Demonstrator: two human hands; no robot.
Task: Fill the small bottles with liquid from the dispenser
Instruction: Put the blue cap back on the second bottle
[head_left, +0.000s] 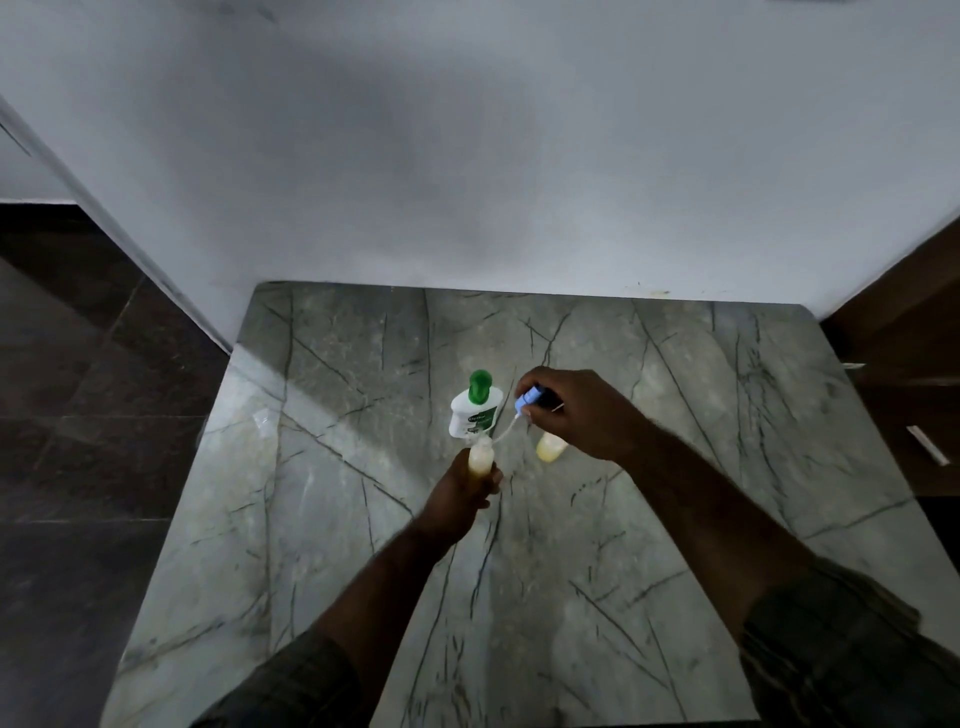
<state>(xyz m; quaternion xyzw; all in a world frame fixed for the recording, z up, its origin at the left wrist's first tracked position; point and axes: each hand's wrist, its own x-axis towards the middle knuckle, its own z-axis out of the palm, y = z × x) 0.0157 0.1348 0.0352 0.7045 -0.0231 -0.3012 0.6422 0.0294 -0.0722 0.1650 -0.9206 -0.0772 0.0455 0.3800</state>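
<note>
**Veined Stone Top Set Against a Pale Wall**

A grey-green marble tabletop (363, 545), crossed by dark veins, butts against a plain white wall (467, 156). Dark floor tiles (78, 415) lie to its left and brown wooden furniture (909, 312) stands to its right. A small white strip (923, 445) lies beyond the right edge.

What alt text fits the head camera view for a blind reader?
The left hand holds a small bottle of yellowish liquid while the right hand grips a blue dispenser, its tube reaching the bottle's mouth.
</note>
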